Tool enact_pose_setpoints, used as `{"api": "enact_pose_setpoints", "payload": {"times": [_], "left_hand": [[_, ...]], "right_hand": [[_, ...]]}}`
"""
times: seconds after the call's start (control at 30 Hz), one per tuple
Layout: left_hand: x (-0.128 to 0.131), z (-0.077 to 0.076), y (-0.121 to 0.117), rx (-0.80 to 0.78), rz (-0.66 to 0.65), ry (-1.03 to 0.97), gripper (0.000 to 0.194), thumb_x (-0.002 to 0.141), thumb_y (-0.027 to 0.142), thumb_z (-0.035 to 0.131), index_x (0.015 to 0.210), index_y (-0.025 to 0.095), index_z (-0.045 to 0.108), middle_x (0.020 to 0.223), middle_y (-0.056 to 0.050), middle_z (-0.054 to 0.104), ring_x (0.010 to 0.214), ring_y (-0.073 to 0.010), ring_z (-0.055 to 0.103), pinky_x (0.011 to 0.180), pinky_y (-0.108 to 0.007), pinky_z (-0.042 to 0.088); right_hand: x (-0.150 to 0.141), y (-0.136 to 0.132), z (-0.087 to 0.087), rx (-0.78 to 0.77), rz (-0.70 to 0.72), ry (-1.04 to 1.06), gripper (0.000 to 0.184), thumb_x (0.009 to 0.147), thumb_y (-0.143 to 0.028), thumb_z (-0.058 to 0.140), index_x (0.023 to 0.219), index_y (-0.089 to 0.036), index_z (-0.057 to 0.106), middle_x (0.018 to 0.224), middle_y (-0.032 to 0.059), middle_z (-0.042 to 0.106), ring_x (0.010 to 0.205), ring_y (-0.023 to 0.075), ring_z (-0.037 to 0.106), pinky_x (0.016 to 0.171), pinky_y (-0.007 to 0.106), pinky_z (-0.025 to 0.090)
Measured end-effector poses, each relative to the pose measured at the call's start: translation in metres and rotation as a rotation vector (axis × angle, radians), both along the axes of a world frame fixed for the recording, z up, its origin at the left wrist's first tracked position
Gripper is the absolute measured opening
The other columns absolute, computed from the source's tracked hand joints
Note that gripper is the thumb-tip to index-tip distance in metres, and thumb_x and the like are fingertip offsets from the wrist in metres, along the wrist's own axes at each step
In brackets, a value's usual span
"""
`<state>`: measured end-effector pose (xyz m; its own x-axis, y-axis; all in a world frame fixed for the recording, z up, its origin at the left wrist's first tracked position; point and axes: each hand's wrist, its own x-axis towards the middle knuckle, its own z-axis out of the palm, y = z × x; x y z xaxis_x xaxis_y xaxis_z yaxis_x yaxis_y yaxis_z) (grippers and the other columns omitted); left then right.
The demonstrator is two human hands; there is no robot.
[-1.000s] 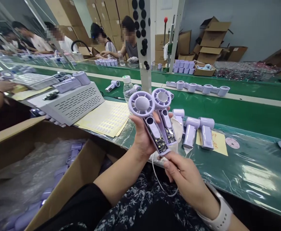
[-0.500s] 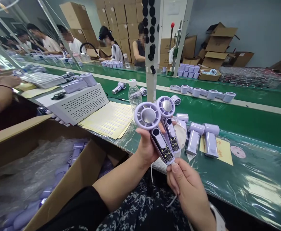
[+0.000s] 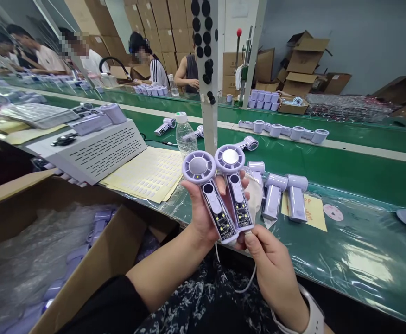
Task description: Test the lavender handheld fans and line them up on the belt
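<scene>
My left hand [image 3: 200,214] is closed around two lilac handheld fans, side by side. The left fan [image 3: 214,206] and the right fan [image 3: 238,195] both have bare circuit boards showing in their handles and round silver discs in their heads. A small yellow spot glows on the left fan's head. At the right fan's bottom end, my right hand [image 3: 270,253] pinches the end of a white charging cable [image 3: 252,277]; the fingers hide whether its plug is inserted. The cable loops below both hands.
Several lilac fans [image 3: 273,197] stand just right of my hands. Sticker sheets [image 3: 147,174], a bottle [image 3: 185,134] and a grey vented box [image 3: 100,148] are left. An open carton [image 3: 109,260] holds more fans. Across the conveyor [image 3: 363,174] sit co-workers.
My right hand has shifted with the cable end from the left fan's bottom to the right fan's. The two fans have spread apart slightly. The camera view has swung about.
</scene>
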<state>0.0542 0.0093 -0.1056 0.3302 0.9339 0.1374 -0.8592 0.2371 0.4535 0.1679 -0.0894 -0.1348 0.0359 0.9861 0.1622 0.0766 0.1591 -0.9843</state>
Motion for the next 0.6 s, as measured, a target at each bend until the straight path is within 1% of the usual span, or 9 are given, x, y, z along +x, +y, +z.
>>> {"api": "enact_pose_setpoints", "payload": {"times": [0.07, 0.13, 0.2, 0.23, 0.37, 0.43, 0.47, 0.53, 0.6], "left_hand": [[0.002, -0.004, -0.002, 0.077, 0.041, 0.026, 0.067, 0.059, 0.084, 0.074, 0.063, 0.018, 0.064, 0.109, -0.008, 0.074, 0.096, -0.0234, 0.073, 0.081, -0.032, 0.062], [0.006, -0.008, -0.005, 0.165, 0.106, 0.054, 0.068, 0.059, 0.086, 0.072, 0.064, 0.018, 0.067, 0.108, -0.008, 0.074, 0.096, -0.0233, 0.072, 0.081, -0.031, 0.062], [0.01, -0.012, -0.008, 0.216, 0.137, 0.071, 0.069, 0.06, 0.086, 0.071, 0.064, 0.018, 0.068, 0.108, -0.008, 0.075, 0.097, -0.0224, 0.072, 0.082, -0.03, 0.062], [0.011, -0.014, -0.009, 0.23, 0.139, 0.076, 0.069, 0.061, 0.086, 0.071, 0.064, 0.018, 0.068, 0.109, -0.008, 0.075, 0.097, -0.0219, 0.072, 0.083, -0.03, 0.062], [0.007, -0.014, -0.001, 0.202, 0.096, 0.107, 0.068, 0.061, 0.086, 0.071, 0.064, 0.018, 0.068, 0.108, -0.007, 0.075, 0.095, -0.0218, 0.072, 0.082, -0.031, 0.062], [-0.002, -0.01, 0.008, 0.149, 0.143, 0.137, 0.067, 0.065, 0.086, 0.068, 0.065, 0.019, 0.067, 0.104, -0.006, 0.074, 0.095, -0.0237, 0.072, 0.078, -0.034, 0.062], [-0.007, -0.009, 0.013, 0.134, 0.201, 0.161, 0.067, 0.067, 0.086, 0.066, 0.065, 0.02, 0.066, 0.1, -0.006, 0.074, 0.097, -0.0251, 0.072, 0.077, -0.035, 0.062], [-0.018, -0.007, 0.02, 0.144, 0.305, 0.225, 0.067, 0.07, 0.086, 0.064, 0.064, 0.02, 0.065, 0.095, -0.006, 0.073, 0.1, -0.0279, 0.072, 0.075, -0.037, 0.062], [-0.027, -0.008, 0.019, 0.167, 0.279, 0.272, 0.068, 0.068, 0.087, 0.065, 0.063, 0.02, 0.065, 0.096, -0.007, 0.072, 0.101, -0.0297, 0.072, 0.074, -0.037, 0.062]], "right_hand": [[-0.007, 0.0, -0.006, -0.07, -0.021, 0.121, 0.046, 0.104, -0.052, 0.052, 0.07, -0.022, 0.053, 0.055, -0.0038, 0.051, 0.051, 0.0124, 0.049, 0.053, 0.024, 0.04], [-0.015, 0.0, -0.011, -0.127, -0.064, 0.273, 0.048, 0.103, -0.057, 0.051, 0.069, -0.023, 0.047, 0.046, -0.0083, 0.04, 0.041, 0.0104, 0.038, 0.044, 0.023, 0.032], [-0.019, -0.001, -0.015, -0.162, -0.093, 0.351, 0.048, 0.104, -0.058, 0.048, 0.071, -0.023, 0.047, 0.044, -0.0094, 0.037, 0.039, 0.01, 0.035, 0.042, 0.023, 0.03], [-0.019, -0.001, -0.016, -0.164, -0.085, 0.335, 0.048, 0.105, -0.057, 0.048, 0.071, -0.023, 0.048, 0.046, -0.0083, 0.04, 0.041, 0.0105, 0.038, 0.044, 0.023, 0.033], [0.002, -0.003, -0.006, -0.027, 0.023, 0.06, 0.04, 0.107, -0.047, 0.047, 0.077, -0.022, 0.056, 0.072, 0.0009, 0.058, 0.068, 0.0163, 0.058, 0.066, 0.028, 0.048], [0.024, -0.002, -0.001, 0.086, 0.044, -0.119, 0.038, 0.106, -0.042, 0.046, 0.076, -0.022, 0.055, 0.09, 0.0057, 0.061, 0.088, 0.0215, 0.062, 0.078, 0.034, 0.051], [0.036, 0.001, 0.0, 0.127, 0.009, -0.233, 0.038, 0.106, -0.04, 0.045, 0.073, -0.022, 0.054, 0.1, 0.0085, 0.062, 0.098, 0.025, 0.062, 0.085, 0.038, 0.051], [0.058, 0.014, -0.003, 0.175, -0.17, -0.511, 0.035, 0.103, -0.037, 0.049, 0.073, -0.021, 0.056, 0.12, 0.0151, 0.06, 0.118, 0.0347, 0.057, 0.099, 0.053, 0.045], [0.07, 0.035, -0.011, 0.238, -0.405, -0.773, 0.023, 0.098, -0.032, 0.054, 0.085, -0.018, 0.065, 0.135, 0.0224, 0.054, 0.132, 0.0437, 0.046, 0.107, 0.066, 0.035]]}}
